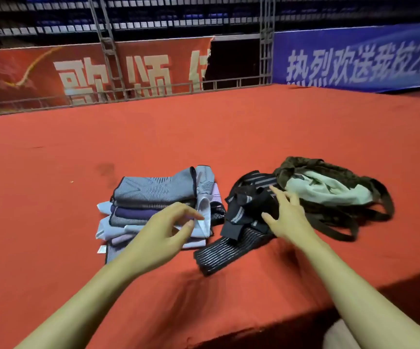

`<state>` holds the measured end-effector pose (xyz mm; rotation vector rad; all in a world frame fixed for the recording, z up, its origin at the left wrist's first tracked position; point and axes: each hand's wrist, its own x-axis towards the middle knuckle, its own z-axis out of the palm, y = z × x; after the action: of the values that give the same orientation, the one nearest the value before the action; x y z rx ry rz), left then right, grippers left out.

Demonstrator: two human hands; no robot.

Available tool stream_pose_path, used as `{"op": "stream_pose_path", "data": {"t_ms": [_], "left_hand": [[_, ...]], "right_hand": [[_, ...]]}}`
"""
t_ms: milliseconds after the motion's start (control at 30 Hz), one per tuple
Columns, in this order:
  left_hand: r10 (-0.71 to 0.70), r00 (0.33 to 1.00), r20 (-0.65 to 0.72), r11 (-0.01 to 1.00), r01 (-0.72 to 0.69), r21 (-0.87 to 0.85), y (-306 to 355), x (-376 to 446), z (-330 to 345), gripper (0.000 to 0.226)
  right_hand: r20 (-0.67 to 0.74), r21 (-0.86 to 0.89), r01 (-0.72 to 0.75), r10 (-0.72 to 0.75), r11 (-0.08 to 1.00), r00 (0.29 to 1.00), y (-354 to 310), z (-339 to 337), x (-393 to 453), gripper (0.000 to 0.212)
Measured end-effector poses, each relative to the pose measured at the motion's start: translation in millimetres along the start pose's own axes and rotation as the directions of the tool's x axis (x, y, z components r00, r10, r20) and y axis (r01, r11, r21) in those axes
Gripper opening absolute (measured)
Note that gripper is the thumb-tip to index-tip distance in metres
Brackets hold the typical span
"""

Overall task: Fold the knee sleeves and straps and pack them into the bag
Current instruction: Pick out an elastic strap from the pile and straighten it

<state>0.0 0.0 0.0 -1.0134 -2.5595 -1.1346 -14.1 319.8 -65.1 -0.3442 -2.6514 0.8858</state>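
my left hand [164, 229] hovers over the near edge of the folded knee sleeves [153, 197], fingers loosely curled, thumb and forefinger close together; i cannot tell whether they pinch the pale fabric. my right hand [283, 214] lies with fingers spread on the black striped straps [231, 238], gripping nothing. the sleeves sit stacked just left of the straps. the dark bag [329, 187] with its pale green lining lies open, touching the straps' right side, all on the red carpeted platform [203, 132].
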Motion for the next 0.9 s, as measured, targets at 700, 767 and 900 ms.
{"op": "stream_pose_path", "data": {"t_ms": [700,767,900], "left_hand": [[-0.254,0.955,0.154,0.933,0.284,-0.220,-1.9,57.1,89.5,0.073],[-0.372,0.912,0.174,0.821,0.411,-0.396,-3.2,68.7,94.4,0.060],[-0.365,0.915,0.170,0.798,0.402,-0.450,-6.7,83.7,93.2,0.005]], "right_hand": [[-0.130,0.898,0.197,-0.191,0.394,0.973,-76.2,-18.6,18.8,0.019],[-0.067,0.976,0.106,-0.198,0.190,0.978,-85.2,-24.3,21.7,0.019],[-0.021,0.974,0.078,-0.259,0.212,0.966,-82.4,-16.8,25.7,0.025]]}}
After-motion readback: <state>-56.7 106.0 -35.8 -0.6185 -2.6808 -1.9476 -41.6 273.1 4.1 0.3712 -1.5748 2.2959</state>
